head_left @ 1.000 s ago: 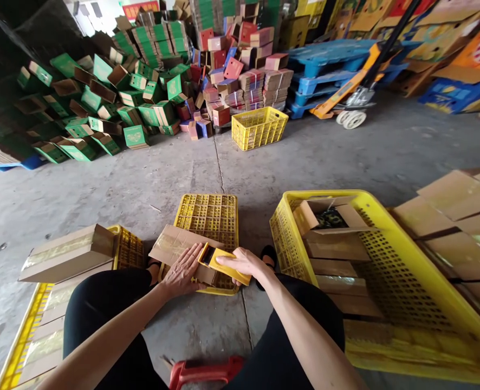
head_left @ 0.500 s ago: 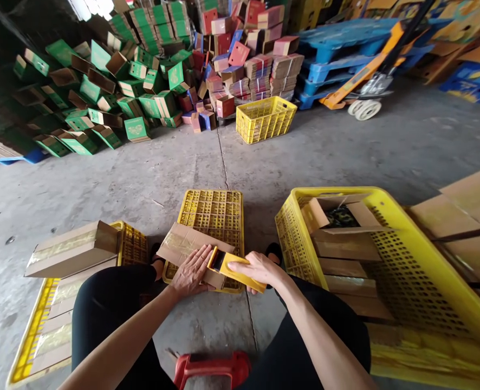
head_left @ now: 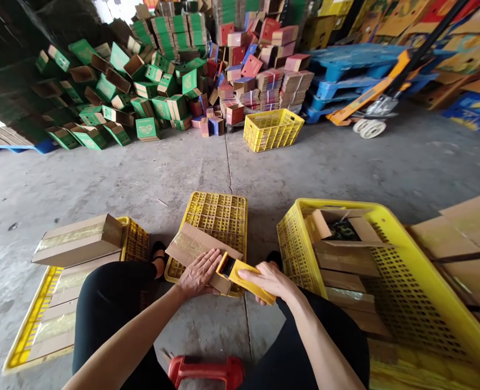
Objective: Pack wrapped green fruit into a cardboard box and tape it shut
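Tilted on an upturned yellow crate (head_left: 219,208) between my knees is a cardboard box (head_left: 187,244). My left hand (head_left: 199,275) lies flat on the box's top, fingers stretched out. In my right hand (head_left: 270,280) I grip a yellow tape dispenser (head_left: 246,276); its black-lined front end is at the box's right end, beside my left fingertips. Whether the dispenser touches the cardboard, I cannot tell. A strip of tape shows on the box's upper face.
Taped boxes (head_left: 59,314) fill a yellow crate at left, with one box (head_left: 81,238) lying across it. At right, a large yellow crate (head_left: 410,238) holds boxes, one with open flaps (head_left: 341,225). A red stool (head_left: 205,371) shows below. Beyond stand a yellow basket (head_left: 272,130) and pallet jack (head_left: 374,103).
The view has shifted slightly, so the background sits lower. My right hand has drawn the tape dispenser a little to the right, away from my left fingers, which stay flat on the box.
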Tool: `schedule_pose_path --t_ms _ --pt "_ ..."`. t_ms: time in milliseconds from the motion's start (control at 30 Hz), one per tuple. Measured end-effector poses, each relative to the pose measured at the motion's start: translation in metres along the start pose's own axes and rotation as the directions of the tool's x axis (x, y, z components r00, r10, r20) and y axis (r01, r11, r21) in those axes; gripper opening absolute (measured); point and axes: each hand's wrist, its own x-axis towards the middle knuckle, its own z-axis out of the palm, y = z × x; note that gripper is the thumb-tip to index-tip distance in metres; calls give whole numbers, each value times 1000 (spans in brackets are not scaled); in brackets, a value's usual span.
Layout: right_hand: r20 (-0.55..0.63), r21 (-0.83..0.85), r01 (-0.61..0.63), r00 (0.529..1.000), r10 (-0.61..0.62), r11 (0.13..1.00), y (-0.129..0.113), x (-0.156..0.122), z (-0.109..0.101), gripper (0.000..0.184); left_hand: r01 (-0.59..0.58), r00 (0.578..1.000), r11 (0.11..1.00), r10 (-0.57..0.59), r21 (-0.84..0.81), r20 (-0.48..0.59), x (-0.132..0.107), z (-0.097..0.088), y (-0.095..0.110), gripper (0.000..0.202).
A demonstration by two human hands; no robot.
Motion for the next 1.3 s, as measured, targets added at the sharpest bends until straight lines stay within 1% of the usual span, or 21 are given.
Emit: schedule_pose_path --t_ms 100,200,333,400,500,600,700,800,900,967,1033,1167,1233,1300 --pt "-11 -9 -22 1000 22 1000 10 -1 -1 53 1 1000 1000 -1 -10 11 1 1 0 113" --pt "-18 37 -41 999 42 998 24 -1 -2 50 -3 1000 999 4 -41 13 2 2 0 116" --pt "-2 95 -12 1000 12 995 37 2 0 47 14 1000 996 -14 -90 -2 2 0 1 116" --pt "29 127 -23 999 20 992 37 5 1 46 25 1000 994 -25 -109 1 2 -3 2 114" --pt "57 134 -84 995 77 987 32 7 1 44 26 1000 994 -24 -109 15 5 -7 5 113" --pt "67 105 -117 992 111 988 28 6 1 44 -41 999 992 45 -118 31 11 -10 11 114" --pt "46 101 -92 995 88 991 29 3 1 46 -92 994 986 99 -138 48 16 -11 17 113" --pt "28 106 -44 999 41 993 32 1 1 48 -94 993 988 102 -122 61 17 -9 19 108" --pt "10 99 -4 1000 3 995 36 -3 0 52 -99 992 991 106 -94 63 15 -6 18 107" --pt "7 76 -2 1000 2 997 42 -8 -3 54 -108 992 991 113 -85 59 14 -3 16 107" --pt "8 70 -25 1000 24 997 50 -15 -7 54 -119 991 989 124 -82 59 14 0 14 106" --pt "2 125 -71 997 71 990 66 -26 -11 47 -145 987 987 149 -75 60 14 3 10 109" --pt "5 129 -70 998 70 989 66 -27 -10 48 -161 985 985 164 -70 47 13 3 5 111" --pt "-3 132 -58 998 59 990 63 -25 -7 50 -177 983 982 179 -67 35 11 0 -4 109"
